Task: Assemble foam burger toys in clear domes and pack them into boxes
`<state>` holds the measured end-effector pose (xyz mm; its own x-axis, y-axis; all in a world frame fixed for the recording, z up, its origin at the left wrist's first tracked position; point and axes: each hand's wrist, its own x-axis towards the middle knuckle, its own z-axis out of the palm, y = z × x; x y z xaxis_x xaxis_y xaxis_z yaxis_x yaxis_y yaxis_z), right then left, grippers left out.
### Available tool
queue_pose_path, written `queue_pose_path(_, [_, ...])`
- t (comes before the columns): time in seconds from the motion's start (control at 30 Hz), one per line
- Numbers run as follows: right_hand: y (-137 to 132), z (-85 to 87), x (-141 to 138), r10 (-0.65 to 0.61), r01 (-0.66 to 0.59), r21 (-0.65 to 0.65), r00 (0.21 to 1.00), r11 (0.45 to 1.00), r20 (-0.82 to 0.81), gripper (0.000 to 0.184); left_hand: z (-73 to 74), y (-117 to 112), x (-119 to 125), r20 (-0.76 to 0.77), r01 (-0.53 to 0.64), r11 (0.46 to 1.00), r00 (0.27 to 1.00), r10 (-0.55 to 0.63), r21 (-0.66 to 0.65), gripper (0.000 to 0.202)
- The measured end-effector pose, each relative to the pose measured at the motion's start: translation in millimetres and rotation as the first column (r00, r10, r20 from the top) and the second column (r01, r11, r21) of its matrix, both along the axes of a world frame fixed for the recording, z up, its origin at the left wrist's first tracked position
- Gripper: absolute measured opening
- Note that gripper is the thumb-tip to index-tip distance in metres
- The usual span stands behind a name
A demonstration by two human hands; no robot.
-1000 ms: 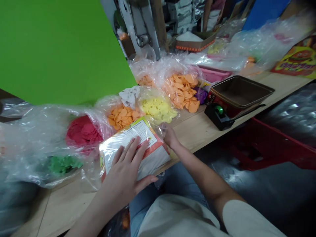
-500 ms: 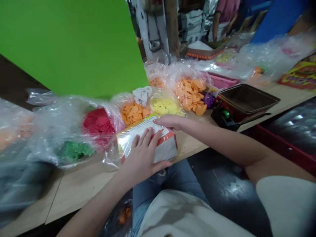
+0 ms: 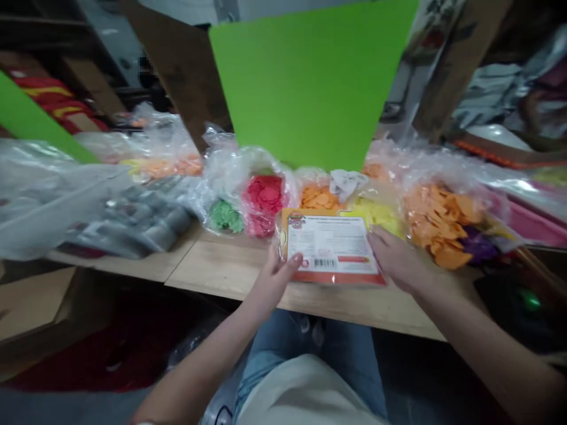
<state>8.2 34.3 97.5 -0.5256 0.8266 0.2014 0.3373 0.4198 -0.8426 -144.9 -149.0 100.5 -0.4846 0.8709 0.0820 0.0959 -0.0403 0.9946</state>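
Recording a shift of grip: the left hand (image 3: 277, 274), earlier spread across the top of the plastic-wrapped package (image 3: 330, 248), has been withdrawn to its 7 o'clock corner, and the right hand (image 3: 394, 260) is now placed at its 3 o'clock edge. Fingers of both are extended and touch the edges; whether the package is gripped cannot be told. A printed panel with barcode (image 3: 325, 264) is shown uppermost. The package is positioned near the front of the wooden surface (image 3: 221, 260). A bag of red chips (image 3: 264, 198) is seen at 11 o'clock, a bag of green chips (image 3: 225, 215) at 10 o'clock, and a bag of orange chips (image 3: 438, 224) at 3 o'clock. The camera view has been swung round since the earlier frames.
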Motion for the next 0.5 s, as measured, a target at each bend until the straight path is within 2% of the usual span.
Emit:
queue_pose_path(0.07, [-29.3, -10.7, 11.5, 0.004, -0.006, -0.029, 0.999, 1.000, -0.051, 0.036, -4.4, -17.9, -4.0, -0.174, -0.088, 0.996, 0.981, 0.090, 0.019, 0.065])
queue_pose_path(0.1, [-45.8, -22.1, 18.5, -0.019, 0.013, -0.066, 0.996, 0.998, -0.081, 0.041, -12.5, -30.7, -4.9, -0.260, -0.133, 0.991, 0.957, 0.129, 0.003, 0.063])
queue_pose_path(0.17, [-79.5, -53.8, 32.3, -0.055, 0.035, -0.154, 0.990, 0.987, -0.128, 0.047, -39.5, -60.3, -3.2, -0.360, -0.209, 0.977, 0.916, 0.177, -0.052, 0.061])
queue_pose_path(0.3, [-128.7, -115.9, 52.7, 0.050, -0.115, -0.291, 0.974, 0.950, -0.220, 0.057, -105.5, -111.5, 9.1, -0.352, -0.304, 0.946, 0.903, 0.247, -0.116, 0.060])
queue_pose_path(0.4, [-130.3, -137.6, 64.5, 0.120, -0.228, -0.452, 0.960, 0.862, -0.255, 0.058, -135.0, -123.8, 18.2, -0.331, -0.374, 0.919, 0.889, 0.318, -0.123, 0.052])
queue_pose_path(0.5, [-100.4, -140.9, 75.0, 0.221, -0.349, -0.549, 0.932, 0.760, -0.287, 0.052, -145.1, -112.2, 27.3, -0.230, -0.464, 0.886, 0.865, 0.446, -0.027, 0.047])
